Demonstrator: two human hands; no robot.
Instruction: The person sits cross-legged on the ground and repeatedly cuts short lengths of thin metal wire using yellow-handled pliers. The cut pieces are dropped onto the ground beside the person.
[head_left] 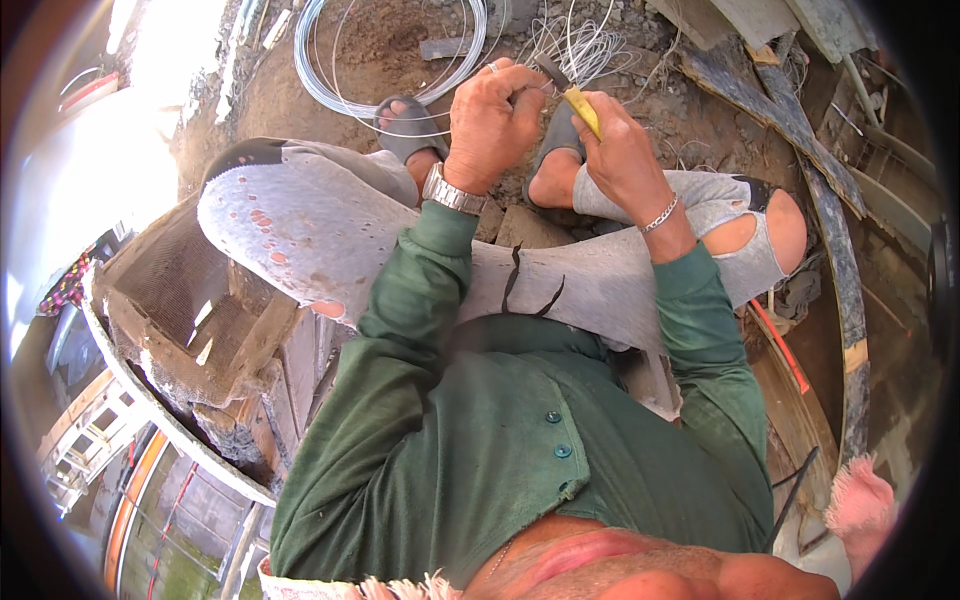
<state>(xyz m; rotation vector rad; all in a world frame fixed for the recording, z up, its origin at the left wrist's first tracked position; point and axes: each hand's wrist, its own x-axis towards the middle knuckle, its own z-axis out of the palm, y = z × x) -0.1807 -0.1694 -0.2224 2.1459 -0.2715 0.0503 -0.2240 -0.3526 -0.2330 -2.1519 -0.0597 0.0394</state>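
Note:
My left hand (490,125) is closed in front of me, its fingers pinching thin wire (430,134) that runs from it toward a coil. My right hand (620,150) is wrapped round a yellow-handled tool (582,112) with a dark metal head, likely pliers, held beside my left fingertips; exactly where the head meets the wire is too small to tell. A large loose coil of pale wire (310,55) lies on the dirt beyond my left hand, and a tangled bunch of wire (590,45) lies beyond the tool.
My sandaled feet rest on dirt under my hands. Weathered boards (760,110) and a red-orange strip (780,345) lie to my right. At left are a wooden box with mesh (165,275), a curved pale rim (140,390) and a white frame (75,440).

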